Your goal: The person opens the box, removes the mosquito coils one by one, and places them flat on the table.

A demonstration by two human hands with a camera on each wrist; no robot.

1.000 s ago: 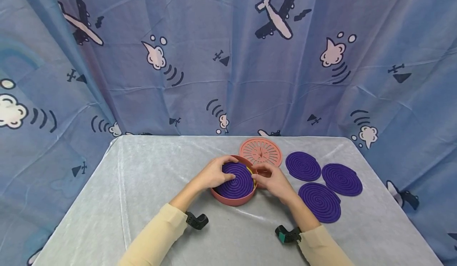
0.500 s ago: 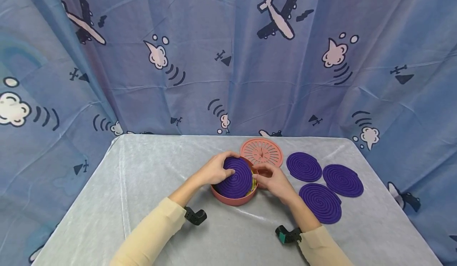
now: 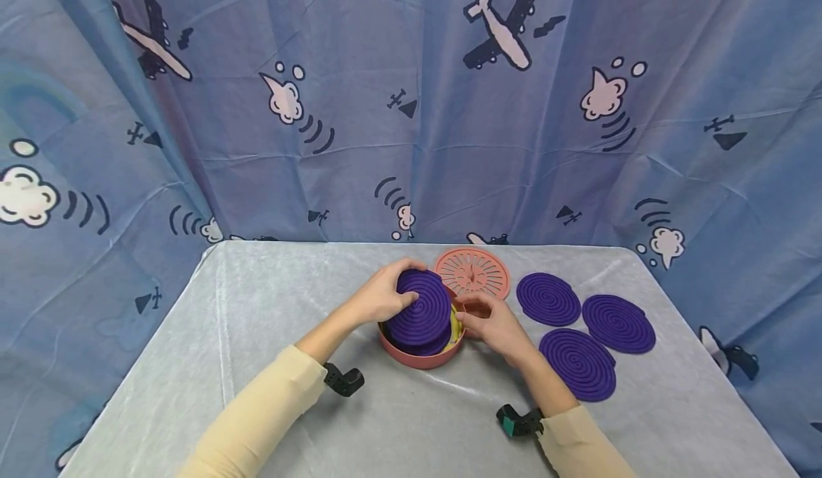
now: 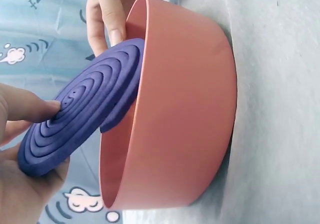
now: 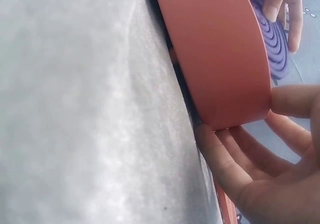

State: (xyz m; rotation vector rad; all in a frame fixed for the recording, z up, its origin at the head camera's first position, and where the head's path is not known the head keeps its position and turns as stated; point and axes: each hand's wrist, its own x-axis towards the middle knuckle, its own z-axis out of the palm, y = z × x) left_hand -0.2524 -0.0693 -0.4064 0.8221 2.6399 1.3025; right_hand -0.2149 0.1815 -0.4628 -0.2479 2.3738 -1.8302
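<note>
My left hand (image 3: pixel 387 296) pinches a purple mosquito coil (image 3: pixel 420 310), thumb on its face and fingers behind its edge. The coil is tilted, its lower part within the mouth of a round coral-red box (image 3: pixel 420 362). More purple coil shows just beneath it, and something yellow (image 3: pixel 456 324) lies inside the box at the right. In the left wrist view the held coil (image 4: pixel 82 104) leans over the rim. My right hand (image 3: pixel 493 329) grips the box wall at its right side; in the right wrist view its thumb is at the rim and its fingers (image 5: pixel 225 164) touch the outer wall.
Behind the box lies a coral slotted lid (image 3: pixel 472 272) with a small central spike. Three flat purple coils (image 3: pixel 548 299) lie at the right on the pale grey tablecloth (image 3: pixel 289 285). A blue patterned curtain (image 3: pixel 359 107) hangs behind the table.
My left hand has raised the purple mosquito coil up and slightly left out of the box, tilting it and uncovering more purple coil and yellow below. My right hand has stayed on the box.
</note>
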